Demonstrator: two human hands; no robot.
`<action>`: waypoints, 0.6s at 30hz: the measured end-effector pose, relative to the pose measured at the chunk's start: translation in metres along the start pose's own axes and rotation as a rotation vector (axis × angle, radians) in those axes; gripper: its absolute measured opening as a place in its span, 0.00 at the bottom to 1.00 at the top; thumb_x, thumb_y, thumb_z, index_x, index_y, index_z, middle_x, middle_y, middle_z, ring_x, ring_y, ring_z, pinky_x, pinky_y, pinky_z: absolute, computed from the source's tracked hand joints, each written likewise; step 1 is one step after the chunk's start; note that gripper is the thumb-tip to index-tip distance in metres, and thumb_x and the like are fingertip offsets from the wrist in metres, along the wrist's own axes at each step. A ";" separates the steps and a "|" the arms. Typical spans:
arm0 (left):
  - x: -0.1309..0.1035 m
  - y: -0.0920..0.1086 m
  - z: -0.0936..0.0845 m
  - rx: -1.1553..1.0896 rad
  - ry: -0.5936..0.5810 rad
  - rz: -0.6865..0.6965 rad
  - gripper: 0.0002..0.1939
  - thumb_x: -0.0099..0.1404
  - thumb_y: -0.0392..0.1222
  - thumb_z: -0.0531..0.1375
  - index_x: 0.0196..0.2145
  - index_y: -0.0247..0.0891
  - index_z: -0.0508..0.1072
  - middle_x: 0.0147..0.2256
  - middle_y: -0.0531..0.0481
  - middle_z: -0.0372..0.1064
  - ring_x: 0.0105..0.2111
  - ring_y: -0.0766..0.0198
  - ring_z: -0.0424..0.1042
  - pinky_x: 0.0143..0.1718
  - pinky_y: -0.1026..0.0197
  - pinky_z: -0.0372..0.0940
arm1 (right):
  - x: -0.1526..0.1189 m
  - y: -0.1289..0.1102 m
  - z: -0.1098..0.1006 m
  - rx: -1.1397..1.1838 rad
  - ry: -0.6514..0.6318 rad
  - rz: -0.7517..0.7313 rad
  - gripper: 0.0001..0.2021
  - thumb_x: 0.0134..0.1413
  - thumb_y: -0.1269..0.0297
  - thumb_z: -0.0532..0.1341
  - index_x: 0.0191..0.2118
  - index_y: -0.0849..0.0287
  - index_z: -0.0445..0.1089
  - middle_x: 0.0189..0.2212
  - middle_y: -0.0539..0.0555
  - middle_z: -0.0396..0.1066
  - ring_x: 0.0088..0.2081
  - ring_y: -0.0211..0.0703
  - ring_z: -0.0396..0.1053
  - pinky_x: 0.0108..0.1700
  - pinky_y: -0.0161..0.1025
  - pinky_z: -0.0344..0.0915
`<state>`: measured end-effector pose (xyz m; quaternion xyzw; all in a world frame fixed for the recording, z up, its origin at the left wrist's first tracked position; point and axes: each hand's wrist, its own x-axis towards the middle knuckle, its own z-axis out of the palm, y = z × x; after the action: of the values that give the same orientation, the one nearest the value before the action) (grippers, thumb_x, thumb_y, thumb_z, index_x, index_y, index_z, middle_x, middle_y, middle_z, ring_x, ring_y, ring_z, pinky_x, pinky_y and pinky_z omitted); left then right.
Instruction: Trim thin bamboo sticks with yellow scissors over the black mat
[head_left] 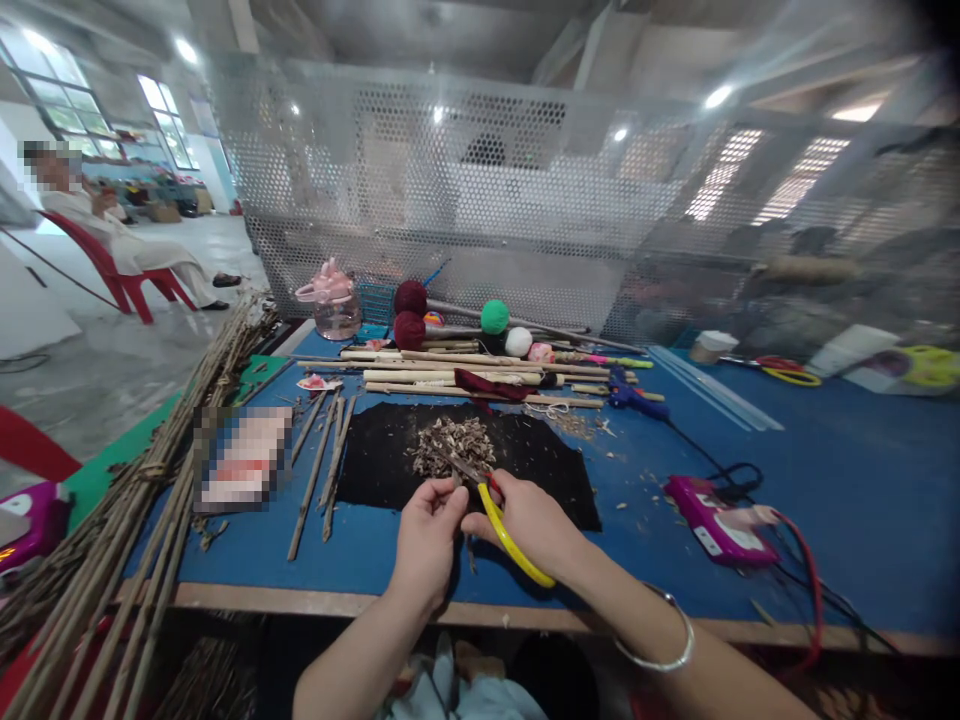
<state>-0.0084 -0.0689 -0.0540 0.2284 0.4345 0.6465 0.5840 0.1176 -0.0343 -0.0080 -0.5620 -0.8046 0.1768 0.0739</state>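
Observation:
My right hand [529, 525] grips a pair of pruning shears [506, 540] with yellow handles, its blades pointing away and to the left. Close against it, my left hand [431, 520] pinches what looks like a thin twig [471, 550], mostly hidden by the fingers; its lower end hangs below the thumb. Just beyond both hands a heap of small cut twig pieces [457, 440] lies on a black cloth [375, 455]. The blades are over the near edge of that heap. Whether they touch the twig I cannot tell.
Long twig bundles [161, 460] lean over the table's left edge. Behind the cloth lie sticks [450, 375], yarn balls [495, 317] and a blue glue gun [634, 397]. A purple power strip [720, 525] with cables sits right. A seated person [142, 245] is at far left.

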 end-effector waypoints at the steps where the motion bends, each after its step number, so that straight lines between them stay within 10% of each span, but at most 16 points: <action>1: 0.000 0.000 0.000 0.004 -0.003 -0.006 0.14 0.48 0.45 0.64 0.31 0.34 0.69 0.27 0.51 0.68 0.27 0.70 0.65 0.31 0.67 0.60 | 0.000 0.001 0.000 0.007 -0.009 0.011 0.24 0.37 0.40 0.59 0.29 0.58 0.61 0.23 0.52 0.67 0.23 0.40 0.63 0.23 0.33 0.48; 18: 0.000 0.002 0.001 -0.051 -0.048 -0.008 0.12 0.51 0.44 0.62 0.28 0.34 0.67 0.23 0.53 0.66 0.22 0.72 0.63 0.28 0.68 0.59 | -0.008 0.002 -0.003 0.060 0.009 -0.062 0.30 0.33 0.41 0.61 0.39 0.59 0.61 0.34 0.56 0.67 0.36 0.48 0.66 0.33 0.36 0.56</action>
<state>-0.0090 -0.0682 -0.0514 0.2269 0.4047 0.6494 0.6026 0.1231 -0.0409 -0.0050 -0.5353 -0.8155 0.1959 0.0997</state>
